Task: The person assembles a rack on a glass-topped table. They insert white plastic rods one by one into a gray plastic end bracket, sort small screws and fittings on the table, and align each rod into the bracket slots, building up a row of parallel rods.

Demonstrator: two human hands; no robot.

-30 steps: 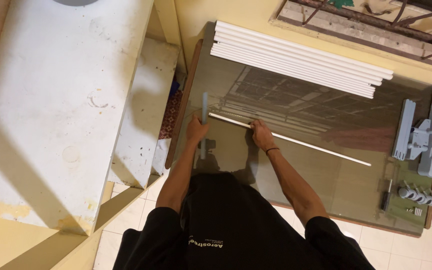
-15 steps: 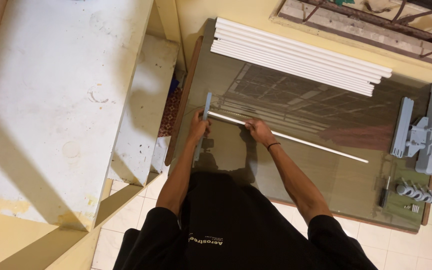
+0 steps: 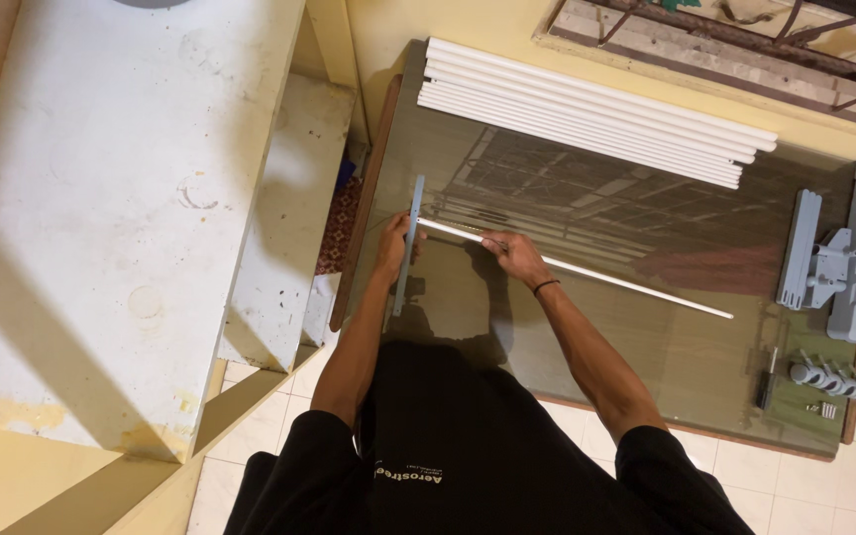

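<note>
A single thin white plastic rod [image 3: 587,269] lies slanted across the glass-topped desk [image 3: 646,367]. The right hand [image 3: 515,256] rests on it near its left end, fingers pressed together around it. The left hand [image 3: 395,241] pins a narrow grey ruler [image 3: 407,248] standing crosswise at the rod's tip, fingers closed on it. A stack of white tubes [image 3: 587,114] lies beyond, well apart.

A makeshift home workshop: a glass-topped table [image 3: 646,327] with a wooden rim stands on pale floor tiles [image 3: 745,476] against a yellow wall [image 3: 468,25]. White plastic pipes [image 3: 587,109] are stacked along its far edge, grey plastic fittings [image 3: 849,253] lie at its right edge, and a worn, stained concrete slab [image 3: 121,198] sits beside its left edge.
</note>
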